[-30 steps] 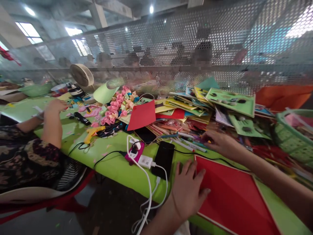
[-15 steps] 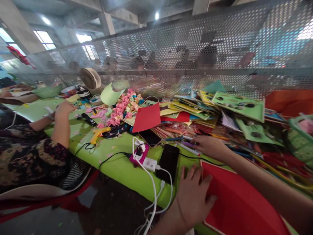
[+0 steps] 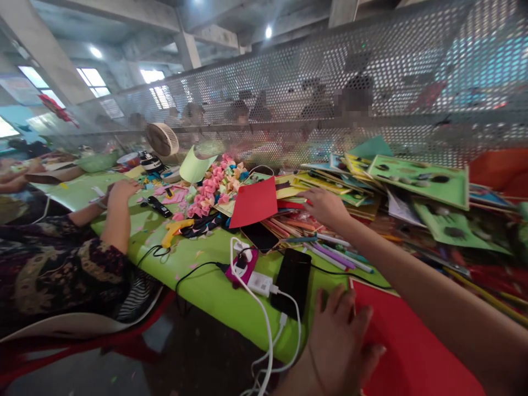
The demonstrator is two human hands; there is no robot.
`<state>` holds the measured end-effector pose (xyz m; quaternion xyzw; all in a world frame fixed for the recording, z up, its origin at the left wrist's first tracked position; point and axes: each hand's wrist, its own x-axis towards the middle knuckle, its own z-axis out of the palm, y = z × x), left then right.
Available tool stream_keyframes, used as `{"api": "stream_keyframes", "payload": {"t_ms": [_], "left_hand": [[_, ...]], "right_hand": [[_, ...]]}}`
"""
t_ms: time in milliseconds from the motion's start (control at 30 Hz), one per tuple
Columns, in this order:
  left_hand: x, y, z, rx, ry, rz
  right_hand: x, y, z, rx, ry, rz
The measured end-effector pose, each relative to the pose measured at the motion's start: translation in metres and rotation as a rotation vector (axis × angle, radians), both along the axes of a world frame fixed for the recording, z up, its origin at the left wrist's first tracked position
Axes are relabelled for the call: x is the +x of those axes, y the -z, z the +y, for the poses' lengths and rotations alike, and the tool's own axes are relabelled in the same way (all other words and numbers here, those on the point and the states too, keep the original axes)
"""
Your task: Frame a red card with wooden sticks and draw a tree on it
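My left hand (image 3: 340,335) lies with fingers spread at the left edge of a red board (image 3: 416,341). Stretched out over the craft pile, my right hand (image 3: 324,206) has its fingers pointing left, close to some yellow cards (image 3: 289,187), and nothing shows in it. Whether its fingertips touch the pile I cannot tell. Below that hand lie a purple marker (image 3: 336,256) and several other pens. A black phone (image 3: 292,275) sits on the green table left of the board. A red sheet (image 3: 253,202) stands tilted left of my right hand.
A purple socket block (image 3: 243,269) with a white charger (image 3: 260,284) and trailing cables is beside the phone. Another person's hand (image 3: 124,192) rests farther left, near a yellow glue gun (image 3: 175,231). A perforated metal screen (image 3: 280,104) and small fan (image 3: 162,139) stand behind.
My right hand has moved from the pens up and away, toward the yellow cards; the pens now show uncovered. My left hand stays on the red board. The view has shifted slightly.
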<state>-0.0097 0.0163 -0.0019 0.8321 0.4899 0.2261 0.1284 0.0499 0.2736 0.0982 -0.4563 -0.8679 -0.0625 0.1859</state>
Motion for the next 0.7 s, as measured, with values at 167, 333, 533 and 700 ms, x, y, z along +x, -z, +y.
{"api": "stream_keyframes", "payload": {"t_ms": [167,333,533,700], "left_hand": [[0.005,0.007,-0.001,0.002,-0.034,-0.041],[0.003,0.008,-0.001,-0.007,-0.018,-0.066],[0.001,0.000,-0.001,-0.020,0.008,-0.096],[0.001,-0.001,-0.001,-0.009,0.012,-0.076]], "right_hand": [[-0.039,0.009,0.026,-0.036,-0.007,-0.081],[-0.047,0.017,0.036,-0.061,-0.006,-0.155],[-0.033,0.011,0.031,-0.023,0.024,-0.152],[-0.037,0.004,0.004,0.040,-0.068,-0.135]]}}
